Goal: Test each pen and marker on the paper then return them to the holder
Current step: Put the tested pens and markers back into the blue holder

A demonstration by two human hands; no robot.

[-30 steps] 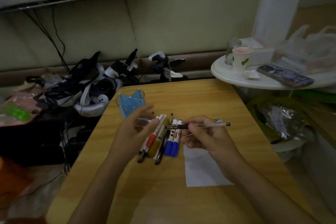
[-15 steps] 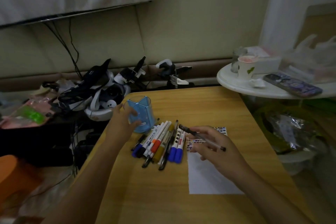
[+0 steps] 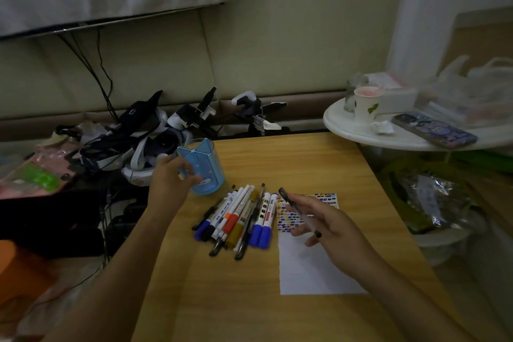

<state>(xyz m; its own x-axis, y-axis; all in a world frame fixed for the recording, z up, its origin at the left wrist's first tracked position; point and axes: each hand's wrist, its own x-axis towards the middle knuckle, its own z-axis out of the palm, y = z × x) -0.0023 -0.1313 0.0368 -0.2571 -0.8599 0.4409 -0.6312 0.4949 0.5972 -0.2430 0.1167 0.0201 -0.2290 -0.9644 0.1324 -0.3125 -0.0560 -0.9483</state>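
On the wooden table (image 3: 291, 164), my left hand (image 3: 169, 183) grips the blue holder (image 3: 206, 172), its compartments showing nothing inside. The paper (image 3: 311, 266) lies beneath my right hand (image 3: 330, 225), which pinches a black pen (image 3: 298, 209); the heap of pens and markers (image 3: 238, 216) rests between.

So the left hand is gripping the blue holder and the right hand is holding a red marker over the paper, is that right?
Not quite. In the head view the right hand holds a thin black pen, not a red marker. The left hand does grip the blue holder, beside the paper.
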